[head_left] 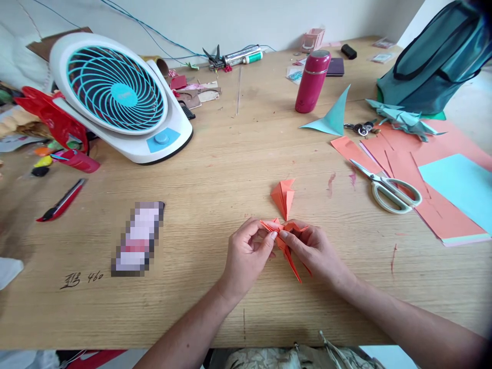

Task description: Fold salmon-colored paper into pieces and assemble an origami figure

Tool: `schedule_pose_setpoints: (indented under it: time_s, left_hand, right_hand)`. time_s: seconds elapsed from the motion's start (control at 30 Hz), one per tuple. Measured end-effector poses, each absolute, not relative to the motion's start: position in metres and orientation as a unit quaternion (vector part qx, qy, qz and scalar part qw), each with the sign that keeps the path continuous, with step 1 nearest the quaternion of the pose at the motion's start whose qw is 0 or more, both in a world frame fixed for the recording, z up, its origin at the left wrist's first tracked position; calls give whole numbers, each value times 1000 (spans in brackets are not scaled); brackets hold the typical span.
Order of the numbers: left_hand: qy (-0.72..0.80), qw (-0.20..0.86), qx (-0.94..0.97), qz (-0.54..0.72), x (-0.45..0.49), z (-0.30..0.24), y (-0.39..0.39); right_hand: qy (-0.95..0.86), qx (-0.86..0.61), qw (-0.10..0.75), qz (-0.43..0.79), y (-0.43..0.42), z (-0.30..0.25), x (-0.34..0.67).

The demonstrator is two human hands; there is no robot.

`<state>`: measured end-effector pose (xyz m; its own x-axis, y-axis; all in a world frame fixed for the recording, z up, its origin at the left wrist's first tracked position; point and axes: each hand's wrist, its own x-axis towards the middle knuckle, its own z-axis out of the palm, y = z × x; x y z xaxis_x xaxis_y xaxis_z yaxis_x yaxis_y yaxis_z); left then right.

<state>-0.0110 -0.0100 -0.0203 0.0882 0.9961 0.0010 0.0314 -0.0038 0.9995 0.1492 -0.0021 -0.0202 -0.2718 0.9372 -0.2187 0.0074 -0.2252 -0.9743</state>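
Note:
My two hands meet over a folded orange paper piece point(287, 241) just above the wooden table point(215, 169). My left hand point(248, 252) pinches its left flap with thumb and fingers. My right hand point(311, 250) pinches it from the right, fingers closed on the paper. Orange points stick out below the hands. A second small folded orange piece point(283, 197) lies on the table just beyond my fingers, apart from them.
White-handled scissors point(388, 188) lie on orange paper sheets point(426, 205) with a light blue sheet point(461, 187) at right. A teal folded paper point(331, 119), a pink bottle point(313, 81), a teal bag point(434, 61), a white-and-teal fan point(119, 97) and a red utility knife point(61, 201) stand around.

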Motion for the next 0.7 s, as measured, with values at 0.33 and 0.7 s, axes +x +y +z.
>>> schedule_pose_setpoints:
  time_s: [0.33,0.7]
  left_hand:
    - [474,458,547,516,-10,-16,-13]
    - [467,378,620,505,-17,-11,-11]
  right_hand:
    - [-567,-445,424,549,-9,-18,148]
    - [-605,-425,425,522,-11,-26,157]
